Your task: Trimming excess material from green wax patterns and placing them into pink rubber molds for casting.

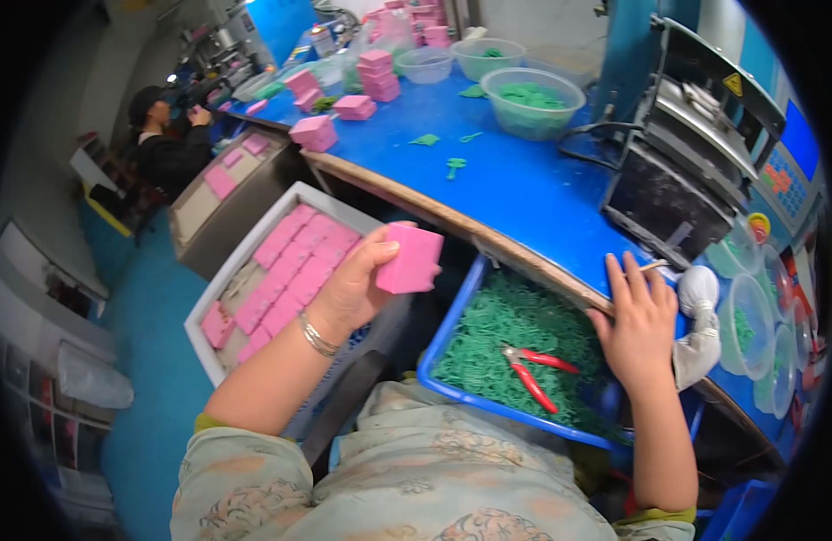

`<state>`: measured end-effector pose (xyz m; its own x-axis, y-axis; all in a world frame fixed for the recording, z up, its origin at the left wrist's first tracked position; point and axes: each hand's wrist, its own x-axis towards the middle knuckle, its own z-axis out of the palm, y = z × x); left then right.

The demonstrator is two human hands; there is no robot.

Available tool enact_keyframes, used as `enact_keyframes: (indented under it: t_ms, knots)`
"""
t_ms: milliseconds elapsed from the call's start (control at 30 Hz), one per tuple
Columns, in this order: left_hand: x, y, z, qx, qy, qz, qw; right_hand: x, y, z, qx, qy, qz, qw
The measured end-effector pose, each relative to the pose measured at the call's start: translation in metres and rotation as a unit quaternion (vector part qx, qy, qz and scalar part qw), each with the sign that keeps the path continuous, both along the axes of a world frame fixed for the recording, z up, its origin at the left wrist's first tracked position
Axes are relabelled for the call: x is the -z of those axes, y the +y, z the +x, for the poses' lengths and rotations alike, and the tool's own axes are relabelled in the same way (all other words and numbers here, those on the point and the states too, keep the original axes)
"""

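My left hand (348,279) is closed around a pink block (411,259), held up in front of me between the white box and the blue bin. The thumb presses on the block's near-left face. My right hand (637,316) rests flat on the edge of the blue table, fingers spread, holding nothing. A thin stick (652,266) lies by its fingertips. Below and between the hands, the blue bin (515,427) holds many small green pieces (488,334). Red-handled cutters (538,374) lie on top of them.
A white box (204,347) of pink blocks stands at my left. On the blue table (524,194) are stacked pink blocks (377,77), a tub of green pieces (533,97) and loose green bits. A black machine (668,180) stands right. Another person (164,135) sits at far left.
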<state>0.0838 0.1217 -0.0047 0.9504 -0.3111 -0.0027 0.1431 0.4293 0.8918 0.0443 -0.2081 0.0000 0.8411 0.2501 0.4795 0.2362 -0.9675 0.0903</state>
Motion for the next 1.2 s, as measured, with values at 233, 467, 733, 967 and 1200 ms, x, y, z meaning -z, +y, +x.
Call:
enact_keyframes:
  t_ms: [233, 467, 733, 967, 1200]
  knots:
    - [0.027, 0.153, -0.051, -0.228, -0.162, 0.743, 0.608, 0.001, 0.003, 0.000, 0.008, -0.043, 0.016, 0.999]
    - [0.080, 0.191, -0.112, -0.111, -0.022, 0.757, 0.644, 0.008, 0.004, -0.002, 0.009, -0.039, 0.007, 0.999]
    - [0.072, 0.162, -0.106, -0.247, 0.287, 0.599, 0.706, 0.011, 0.009, -0.004, 0.024, -0.046, -0.002, 0.999]
    - [0.111, 0.186, -0.094, -0.301, 0.333, 0.472, 0.759, 0.007, 0.004, -0.003, 0.021, -0.029, 0.002, 0.999]
    - [0.093, 0.173, -0.091, -0.308, 0.295, 0.576, 0.697, -0.001, 0.007, -0.007, 0.029, 0.010, 0.012, 0.999]
